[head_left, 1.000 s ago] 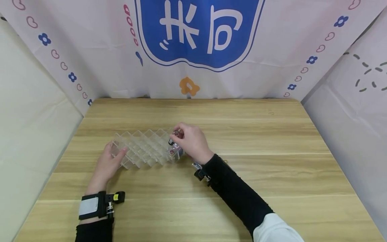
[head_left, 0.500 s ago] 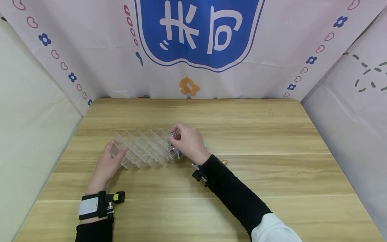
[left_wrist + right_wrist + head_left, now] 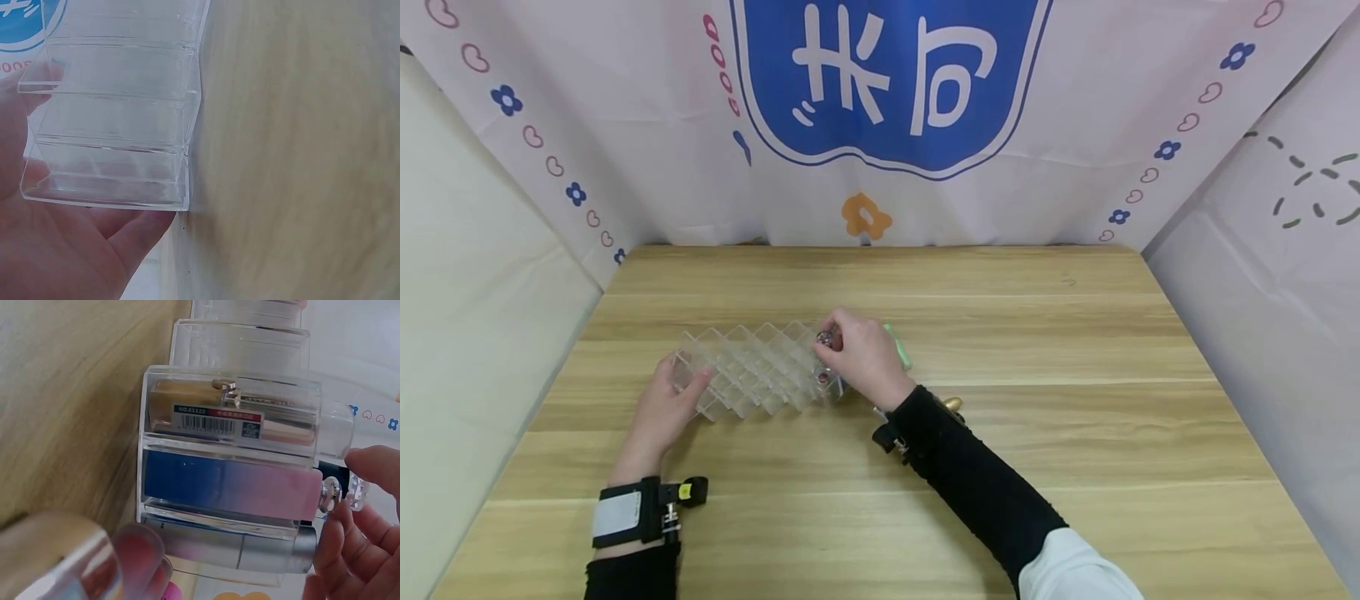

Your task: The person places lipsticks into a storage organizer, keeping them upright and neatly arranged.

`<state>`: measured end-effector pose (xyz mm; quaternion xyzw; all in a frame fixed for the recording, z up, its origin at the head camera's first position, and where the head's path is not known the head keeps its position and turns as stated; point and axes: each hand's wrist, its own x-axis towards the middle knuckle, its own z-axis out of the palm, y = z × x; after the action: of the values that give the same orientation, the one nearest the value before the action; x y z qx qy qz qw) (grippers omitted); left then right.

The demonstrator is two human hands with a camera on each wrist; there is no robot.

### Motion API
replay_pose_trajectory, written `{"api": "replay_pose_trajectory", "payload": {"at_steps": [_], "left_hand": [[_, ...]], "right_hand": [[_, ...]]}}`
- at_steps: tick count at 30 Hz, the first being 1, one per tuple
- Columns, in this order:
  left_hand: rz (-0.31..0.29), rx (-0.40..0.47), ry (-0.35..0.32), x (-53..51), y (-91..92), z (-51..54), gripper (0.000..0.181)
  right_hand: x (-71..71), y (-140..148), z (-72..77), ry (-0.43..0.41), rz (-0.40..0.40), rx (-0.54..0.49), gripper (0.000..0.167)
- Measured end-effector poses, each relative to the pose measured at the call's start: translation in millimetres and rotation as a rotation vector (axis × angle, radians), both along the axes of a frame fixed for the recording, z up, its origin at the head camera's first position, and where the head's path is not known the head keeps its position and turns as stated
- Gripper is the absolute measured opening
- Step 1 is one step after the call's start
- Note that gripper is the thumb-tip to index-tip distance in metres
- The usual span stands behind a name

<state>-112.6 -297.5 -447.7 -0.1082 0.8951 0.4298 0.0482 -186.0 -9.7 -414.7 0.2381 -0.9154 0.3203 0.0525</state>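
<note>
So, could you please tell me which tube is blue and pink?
The middle tube in the right wrist view, unlike the gold tube above and silvery tube below.

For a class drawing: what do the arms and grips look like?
Left grip and right grip are ungloved. The left sleeve is black; the right sleeve black, white higher up. A black left-wrist strap carries a grey panel and yellow-marked camera; the right camera is black.
</note>
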Motion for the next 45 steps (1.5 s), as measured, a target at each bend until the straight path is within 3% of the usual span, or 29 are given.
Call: {"api": "replay_pose_trajectory", "payload": {"at_steps": [8,33,45], "left_hand": [[0.001,0.005,-0.006,-0.7,0.9,0.8,0.085],[-0.001,0.009,-0.011,-1.4,1.8,2.7,0.084],[0.005,-0.002,-0.023,-0.3,1.5,1.4,0.085]], "right_hand": [[-0.8,-0.9,-3.4,0.001,0.0,0.03,0.018],[2.5,-1.8,-1.4,0.108,-0.007,0.154,0.023],[3.9,-1.1,-2.2,0.152,0.014,0.157,0.021]]}}
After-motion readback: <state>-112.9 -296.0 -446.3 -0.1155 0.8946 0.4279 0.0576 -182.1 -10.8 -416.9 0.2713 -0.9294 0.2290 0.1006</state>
